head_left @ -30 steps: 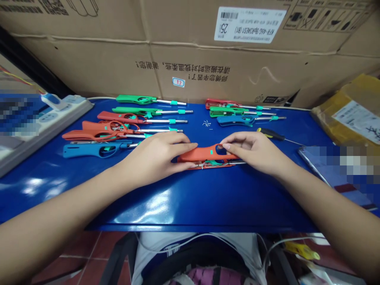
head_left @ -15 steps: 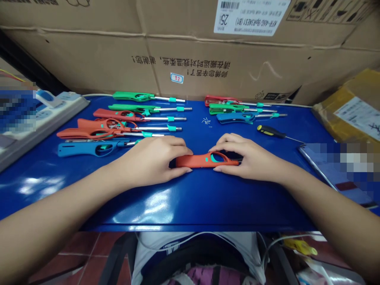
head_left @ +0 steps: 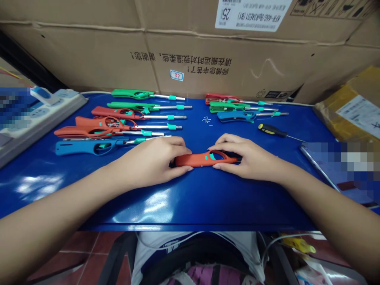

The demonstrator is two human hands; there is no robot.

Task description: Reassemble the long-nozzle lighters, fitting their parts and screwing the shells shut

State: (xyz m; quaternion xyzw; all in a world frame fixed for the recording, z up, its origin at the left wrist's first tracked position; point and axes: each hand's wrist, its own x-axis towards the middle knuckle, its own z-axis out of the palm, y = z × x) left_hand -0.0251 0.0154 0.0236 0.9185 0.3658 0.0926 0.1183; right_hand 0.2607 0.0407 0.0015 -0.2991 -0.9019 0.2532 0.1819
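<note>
An orange lighter body [head_left: 202,159] with a teal trigger lies flat on the blue table [head_left: 190,202], held between both hands. My left hand [head_left: 154,160] grips its left end with thumb and fingers closed around it. My right hand [head_left: 246,156] presses on its right end, fingers curled over the trigger loop. The lighter's metal nozzle is hidden under my right hand.
Several long-nozzle lighters [head_left: 118,120] in green, orange and blue lie at the left; three more [head_left: 237,109] at the back right. A black-and-yellow screwdriver [head_left: 271,131] lies beside my right hand. Cardboard boxes [head_left: 190,51] wall the back. A power strip [head_left: 44,111] sits far left.
The orange shell half, lifted and tilted a second ago, has been pressed down flat onto the lighter. Both hands have closed over its ends and stay there.
</note>
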